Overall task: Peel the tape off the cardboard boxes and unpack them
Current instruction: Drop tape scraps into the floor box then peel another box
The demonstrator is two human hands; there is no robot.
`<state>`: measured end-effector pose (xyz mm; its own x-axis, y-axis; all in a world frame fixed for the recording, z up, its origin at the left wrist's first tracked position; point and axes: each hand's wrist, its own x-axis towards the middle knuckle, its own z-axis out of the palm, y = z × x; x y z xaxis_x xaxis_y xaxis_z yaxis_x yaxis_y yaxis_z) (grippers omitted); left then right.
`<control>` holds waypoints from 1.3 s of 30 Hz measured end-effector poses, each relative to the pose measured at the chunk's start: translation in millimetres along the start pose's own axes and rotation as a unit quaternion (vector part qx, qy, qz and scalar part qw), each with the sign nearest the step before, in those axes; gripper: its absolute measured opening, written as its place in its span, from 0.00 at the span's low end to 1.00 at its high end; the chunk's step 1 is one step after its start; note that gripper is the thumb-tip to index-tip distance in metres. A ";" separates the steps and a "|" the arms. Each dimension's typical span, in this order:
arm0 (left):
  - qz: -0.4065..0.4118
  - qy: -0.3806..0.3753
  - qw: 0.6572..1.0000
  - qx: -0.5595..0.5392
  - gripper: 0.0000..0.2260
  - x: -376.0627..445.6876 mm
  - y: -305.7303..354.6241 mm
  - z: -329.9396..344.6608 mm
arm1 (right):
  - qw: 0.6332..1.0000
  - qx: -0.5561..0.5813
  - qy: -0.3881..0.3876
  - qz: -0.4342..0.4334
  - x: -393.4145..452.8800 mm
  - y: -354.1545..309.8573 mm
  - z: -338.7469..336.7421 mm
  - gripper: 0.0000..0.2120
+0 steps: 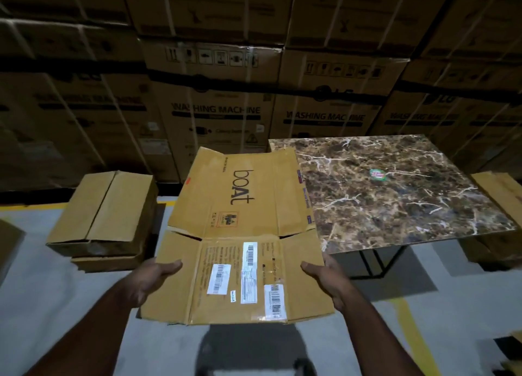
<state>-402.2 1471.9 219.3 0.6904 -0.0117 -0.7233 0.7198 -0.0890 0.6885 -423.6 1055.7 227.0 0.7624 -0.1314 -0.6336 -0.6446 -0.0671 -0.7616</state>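
Flattened boAt carton (240, 234) held in mid-air, long axis running away from the body. Left hand (154, 279) gripping near-left flap edge, right hand (324, 279) near-right edge. Marble-patterned counter (395, 192) ahead-right, nearer the right hand; stacked cartons (104, 214) on the floor ahead-left

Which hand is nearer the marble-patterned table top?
Right. The right hand grips the flattened brown cardboard box just below the brown marble-patterned table top's near corner; the left hand grips the box's opposite edge.
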 end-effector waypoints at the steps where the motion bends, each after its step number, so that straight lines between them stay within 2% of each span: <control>1: 0.004 0.012 1.000 0.006 0.12 -3.1 -2.5 -11.1 | 0.999 -0.020 -0.029 0.018 1.4 2.5 11.0 0.16; 3: 0.017 0.028 0.999 0.011 0.08 -6.0 -2.7 -24.0 | 0.996 -0.068 -0.048 0.041 5.5 9.1 29.2 0.18; 8: 0.071 0.095 0.992 0.038 0.07 14.4 -6.1 -34.2 | 0.995 -0.089 0.042 0.029 24.4 21.7 79.8 0.19; 10: 0.070 0.102 0.991 0.044 0.07 31.9 -1.9 -38.7 | 0.992 -0.105 0.065 0.028 40.9 23.0 95.3 0.20; 13: 0.039 0.067 0.995 0.068 0.09 63.8 -4.0 -56.0 | 0.986 -0.148 0.063 0.042 70.9 24.0 113.1 0.20; 15: 0.041 0.037 0.993 0.101 0.14 83.2 -9.4 -65.3 | 0.983 -0.164 0.060 0.049 94.7 28.5 124.0 0.21; 17: 0.038 0.032 0.991 0.122 0.21 101.6 -13.2 -65.8 | 0.982 -0.170 0.061 0.057 121.4 36.8 134.7 0.20; 19: 0.026 0.035 0.992 0.121 0.23 132.1 -21.6 -64.2 | 0.981 -0.179 0.044 0.055 153.0 54.3 140.6 0.20; 22: 0.014 0.027 0.991 0.130 0.22 188.3 -37.2 -59.3 | 0.984 -0.161 0.042 0.061 207.5 85.1 146.3 0.18; 25: 0.012 0.004 0.987 0.159 0.23 250.8 -54.0 -56.5 | 0.980 -0.157 0.079 0.094 255.0 94.3 158.6 0.12; 28: 0.004 -0.047 0.984 0.173 0.21 309.7 -70.7 -51.8 | 0.971 -0.200 0.093 0.094 307.5 125.4 166.1 0.14; 31: -0.011 -0.037 0.985 0.167 0.17 364.7 -90.6 -43.9 | 0.962 -0.240 0.094 0.096 358.1 170.3 171.6 0.19; 36: -0.033 0.026 0.981 0.190 0.29 449.3 -142.3 -39.8 | 0.945 -0.292 0.111 0.098 425.7 224.2 181.7 0.22; 39: -0.053 0.048 0.967 0.246 0.36 488.8 -175.3 -38.6 | 0.935 -0.343 0.063 0.063 445.8 246.3 179.6 0.21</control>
<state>-188.1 1520.2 -252.9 0.6354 0.1135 -0.7638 0.6818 -0.5469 0.4859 -232.1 1158.2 -267.4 0.6923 -0.2939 -0.6591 -0.6478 -0.6555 -0.3881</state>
